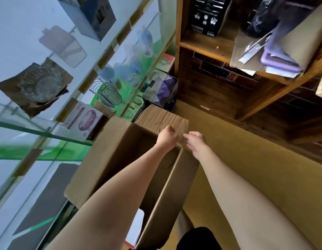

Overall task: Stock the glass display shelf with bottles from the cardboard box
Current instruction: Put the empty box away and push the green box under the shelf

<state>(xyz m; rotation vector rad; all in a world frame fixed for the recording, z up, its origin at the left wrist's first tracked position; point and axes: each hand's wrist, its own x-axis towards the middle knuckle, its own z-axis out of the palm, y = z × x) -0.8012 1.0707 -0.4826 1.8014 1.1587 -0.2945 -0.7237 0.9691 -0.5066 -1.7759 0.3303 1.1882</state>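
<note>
The glass shelf point(48, 136) fills the left side, its green-edged panes stacked in several tiers running from near to far; boxed goods, a wire coil point(109, 93) and some blurred blue plastic items sit on them. No bottles can be made out. One open cardboard box point(106, 156) stands in the middle just right of the shelf, its long axis running near to far, four flaps spread; its inside is dark and the contents cannot be seen. A wooden rack point(219, 51) rises at far right. Two bare arms reach to the box's far right corner. The left hand point(167, 137) has fingers curled over the far flap's edge, gripping it. The right hand point(196, 141) is just beside it, fingers loosely bent at the corner; whether they pinch the cardboard I cannot tell.
</note>
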